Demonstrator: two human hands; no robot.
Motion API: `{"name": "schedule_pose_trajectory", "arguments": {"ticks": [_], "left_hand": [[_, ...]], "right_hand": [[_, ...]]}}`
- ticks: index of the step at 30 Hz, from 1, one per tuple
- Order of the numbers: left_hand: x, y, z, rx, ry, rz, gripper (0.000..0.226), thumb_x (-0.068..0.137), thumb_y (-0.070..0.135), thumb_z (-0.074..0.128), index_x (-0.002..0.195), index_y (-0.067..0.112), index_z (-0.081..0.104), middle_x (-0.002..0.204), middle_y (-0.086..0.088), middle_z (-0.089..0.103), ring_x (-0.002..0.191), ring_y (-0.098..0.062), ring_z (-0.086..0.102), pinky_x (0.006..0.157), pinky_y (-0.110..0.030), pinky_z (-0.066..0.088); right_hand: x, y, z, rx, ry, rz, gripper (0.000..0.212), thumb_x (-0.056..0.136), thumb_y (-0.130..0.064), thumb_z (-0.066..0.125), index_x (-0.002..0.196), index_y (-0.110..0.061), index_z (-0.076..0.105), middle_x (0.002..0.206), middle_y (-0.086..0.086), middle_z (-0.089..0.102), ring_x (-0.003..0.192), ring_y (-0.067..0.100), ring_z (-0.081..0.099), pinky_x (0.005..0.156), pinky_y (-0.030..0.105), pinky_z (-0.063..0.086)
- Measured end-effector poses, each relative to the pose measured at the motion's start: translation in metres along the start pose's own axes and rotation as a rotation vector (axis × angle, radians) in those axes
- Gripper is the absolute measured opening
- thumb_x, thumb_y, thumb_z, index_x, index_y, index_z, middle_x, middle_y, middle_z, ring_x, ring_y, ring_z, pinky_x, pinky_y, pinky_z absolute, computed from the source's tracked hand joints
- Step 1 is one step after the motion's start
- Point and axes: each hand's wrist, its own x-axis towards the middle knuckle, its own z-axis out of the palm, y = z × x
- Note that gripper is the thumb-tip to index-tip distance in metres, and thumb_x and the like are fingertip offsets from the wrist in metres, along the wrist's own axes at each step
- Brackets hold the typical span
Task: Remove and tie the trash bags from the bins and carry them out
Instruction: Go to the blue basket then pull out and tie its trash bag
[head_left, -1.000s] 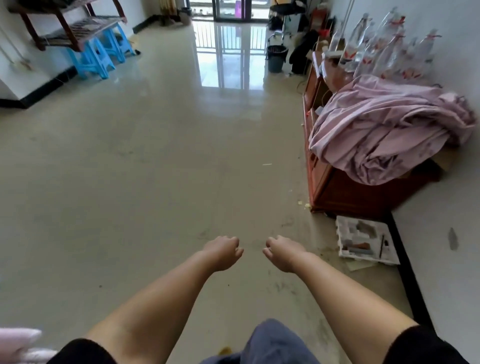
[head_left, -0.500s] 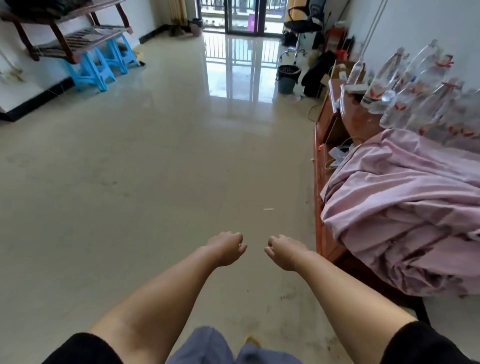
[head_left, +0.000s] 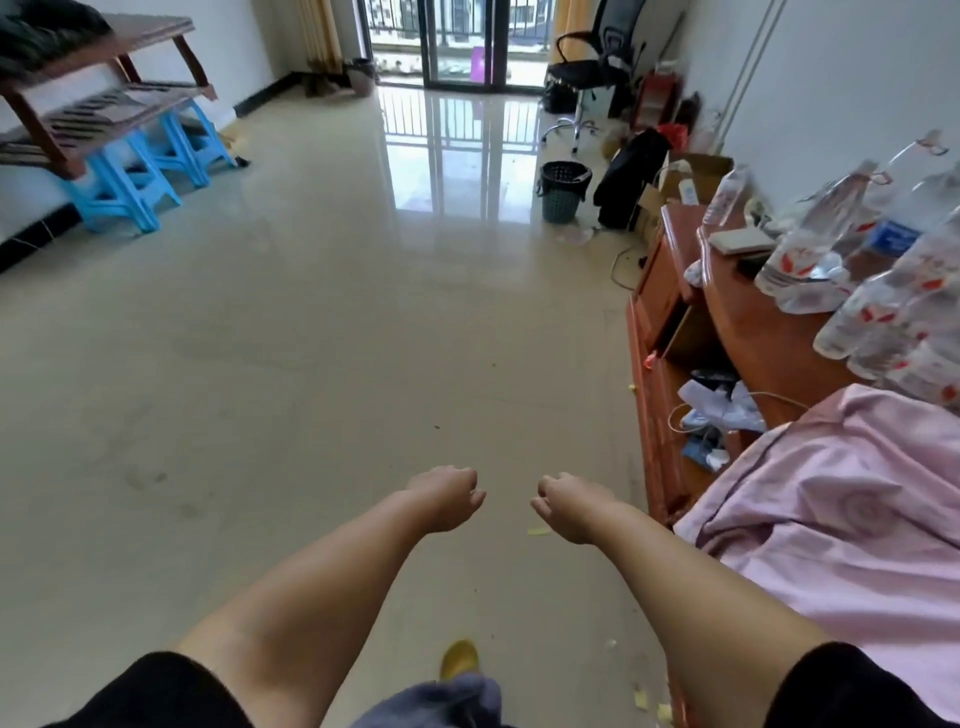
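Observation:
A dark slatted trash bin (head_left: 563, 191) stands on the floor far ahead on the right, close to the balcony door. A black liner edge seems to show at its rim. A second small bin (head_left: 362, 78) sits by the curtain at the back. My left hand (head_left: 448, 498) and my right hand (head_left: 567, 506) are stretched out in front of me above the floor, side by side and a little apart. Their fingers hang loosely curled and hold nothing. Both hands are far from the bins.
A red-brown wooden cabinet (head_left: 737, 312) runs along the right wall, with plastic water bottles (head_left: 852, 249) and a pink sheet (head_left: 841, 499) on it. A black office chair (head_left: 592, 62) and a black bag (head_left: 626, 176) stand beyond the bin. Blue stools (head_left: 130, 192) and a wooden rack line the left wall.
I have moved forward along the cabinet and my view has lifted; the bin appears nearer. Both hands keep the same pose, held out and holding nothing.

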Motion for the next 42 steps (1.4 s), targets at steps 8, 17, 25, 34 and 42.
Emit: {"name": "schedule_pose_trajectory", "arguments": {"ticks": [8,17,25,34,42], "left_hand": [[0.171,-0.014,-0.114,0.037,-0.022,0.051,0.042,0.099,0.041,0.032,0.123,0.013,0.052,0.127,-0.012,0.056,0.115,-0.032,0.054,0.094,-0.038,0.046],[0.39,-0.014,-0.24,-0.035,-0.005,0.018,0.041,0.099,0.039,0.032,0.12,0.011,0.053,0.124,-0.011,0.056,0.112,-0.031,0.054,0.092,-0.038,0.046],[0.546,-0.048,-0.347,-0.113,-0.006,-0.039,0.04,0.099,0.038,0.032,0.117,0.011,0.055,0.121,-0.012,0.059,0.108,-0.031,0.056,0.09,-0.038,0.047],[0.736,-0.147,-0.484,-0.045,-0.014,-0.027,0.041,0.099,0.038,0.031,0.118,0.01,0.054,0.124,-0.013,0.058,0.112,-0.031,0.056,0.089,-0.035,0.045],[0.888,-0.2,-0.609,0.017,-0.044,0.024,0.041,0.101,0.035,0.03,0.121,0.007,0.053,0.125,-0.015,0.057,0.113,-0.031,0.055,0.09,-0.035,0.044]], "right_hand": [[0.153,0.034,-0.116,0.032,0.006,0.023,0.041,0.1,-0.039,0.03,0.124,-0.011,0.048,0.129,0.014,0.051,0.115,0.032,0.052,0.09,0.037,0.043],[0.359,0.121,-0.253,-0.033,-0.009,0.02,0.042,0.1,-0.038,0.028,0.125,-0.01,0.047,0.128,0.014,0.051,0.114,0.033,0.053,0.09,0.038,0.043],[0.527,0.144,-0.372,-0.106,-0.064,-0.037,0.043,0.101,-0.038,0.028,0.127,-0.009,0.047,0.13,0.014,0.051,0.115,0.033,0.053,0.091,0.038,0.044],[0.74,0.113,-0.497,-0.052,-0.066,-0.036,0.042,0.101,-0.036,0.028,0.125,-0.007,0.047,0.129,0.016,0.051,0.114,0.033,0.053,0.088,0.036,0.043],[0.889,0.105,-0.615,0.02,-0.047,-0.004,0.042,0.102,-0.032,0.027,0.127,-0.004,0.045,0.132,0.018,0.046,0.118,0.033,0.05,0.092,0.034,0.041]]}}
